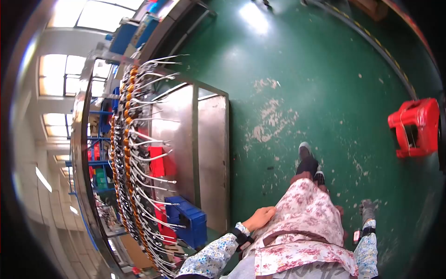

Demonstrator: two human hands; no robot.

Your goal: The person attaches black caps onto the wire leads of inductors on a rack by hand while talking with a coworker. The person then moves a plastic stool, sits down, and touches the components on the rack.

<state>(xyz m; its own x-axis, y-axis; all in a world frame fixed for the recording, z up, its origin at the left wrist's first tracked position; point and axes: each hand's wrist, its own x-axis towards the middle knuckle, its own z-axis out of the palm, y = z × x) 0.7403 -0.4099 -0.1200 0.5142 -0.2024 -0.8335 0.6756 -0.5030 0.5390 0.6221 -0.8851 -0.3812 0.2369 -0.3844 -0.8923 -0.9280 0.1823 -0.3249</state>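
Note:
My left hand (pixel 261 217), bare, is beside the floral apron (pixel 309 209) at my waist. Its fingers curl loosely inward, and nothing shows in them. A dark band circles that wrist over a patterned sleeve. On the other side of the apron my right hand (pixel 368 210), in a grey glove, hangs low by my leg. Its fingers are too small and dark to make out. A dark band with a small pinkish item is at the right wrist. Nearest to my left hand is a blue bin (pixel 190 221) at the rack's side.
A long rack of white cables (pixel 153 181) with ring terminals and orange-brown coils runs along the left, cable ends sticking outward. Behind it stand a metal panel (pixel 211 153) and a red bin (pixel 160 161). A red plastic stool (pixel 416 128) is on the green floor (pixel 297 93) at right.

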